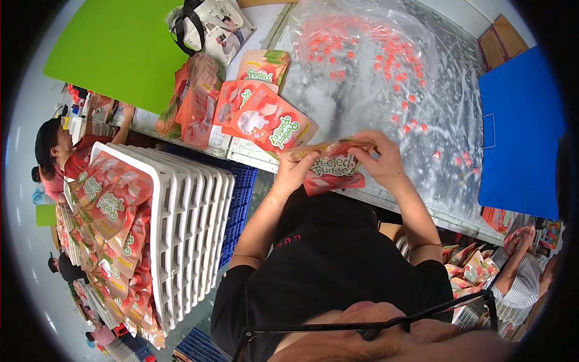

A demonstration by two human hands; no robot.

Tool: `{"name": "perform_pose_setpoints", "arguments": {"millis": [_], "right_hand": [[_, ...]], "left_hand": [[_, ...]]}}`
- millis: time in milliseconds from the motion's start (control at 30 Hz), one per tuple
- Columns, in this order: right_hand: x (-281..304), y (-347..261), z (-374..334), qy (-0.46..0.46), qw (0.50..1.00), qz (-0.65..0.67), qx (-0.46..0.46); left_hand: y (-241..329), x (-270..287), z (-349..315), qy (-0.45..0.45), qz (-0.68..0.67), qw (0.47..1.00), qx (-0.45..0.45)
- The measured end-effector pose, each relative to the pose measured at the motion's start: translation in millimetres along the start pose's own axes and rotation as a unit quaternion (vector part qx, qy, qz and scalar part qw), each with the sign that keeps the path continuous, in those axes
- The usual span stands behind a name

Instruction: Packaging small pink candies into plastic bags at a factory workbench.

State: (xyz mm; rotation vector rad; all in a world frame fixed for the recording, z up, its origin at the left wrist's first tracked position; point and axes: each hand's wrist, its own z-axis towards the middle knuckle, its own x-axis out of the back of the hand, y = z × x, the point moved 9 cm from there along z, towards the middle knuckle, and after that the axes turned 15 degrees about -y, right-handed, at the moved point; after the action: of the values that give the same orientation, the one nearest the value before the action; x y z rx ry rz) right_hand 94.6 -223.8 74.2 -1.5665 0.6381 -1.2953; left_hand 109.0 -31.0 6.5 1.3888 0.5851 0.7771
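Note:
A red and tan candy pouch (333, 167) is held between my two hands over the table's front edge. My left hand (294, 169) pinches its upper left corner. On the other side my right hand (381, 158) grips the upper right corner, fingers curled along the top edge. Whether the pouch's top is sealed, I cannot make out. Just beyond my left hand, several flat pouches (271, 122) overlap on the table. A stack of more pouches (199, 99) stands left of them. Red wrapped candies (398, 66) lie scattered on the metal tabletop (338, 105), some in a clear plastic bag (362, 24).
At my left a tall white plastic crate (181, 223) is heaped with filled pouches (117, 211). A green panel (120, 54) and a blue panel (520, 133) flank the table. A printed tote bag (220, 30) sits at the far left. Other people (57, 148) work on both sides.

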Motion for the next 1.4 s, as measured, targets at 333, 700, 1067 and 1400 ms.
{"name": "perform_pose_setpoints", "arguments": {"millis": [333, 700, 1067, 1400], "right_hand": [[-58.8, 75.6, -19.3, -0.031, 0.998, 0.018, -0.050], [-84.4, 146.7, -8.7, 0.125, 0.887, 0.444, -0.030], [-63.8, 58.1, 34.0, 0.023, 0.964, 0.262, 0.044], [-102.8, 58.5, 77.8, -0.082, 0.913, 0.396, 0.061]], "left_hand": [[-10.3, 13.6, 0.2, 0.182, -0.333, 0.923, -0.066], [-2.2, 35.2, -2.3, 0.182, -0.341, 0.919, -0.077], [13.3, 22.2, -27.1, 0.202, -0.149, 0.968, -0.028], [46.5, 53.4, -52.9, 0.234, -0.086, 0.964, -0.091]]}}
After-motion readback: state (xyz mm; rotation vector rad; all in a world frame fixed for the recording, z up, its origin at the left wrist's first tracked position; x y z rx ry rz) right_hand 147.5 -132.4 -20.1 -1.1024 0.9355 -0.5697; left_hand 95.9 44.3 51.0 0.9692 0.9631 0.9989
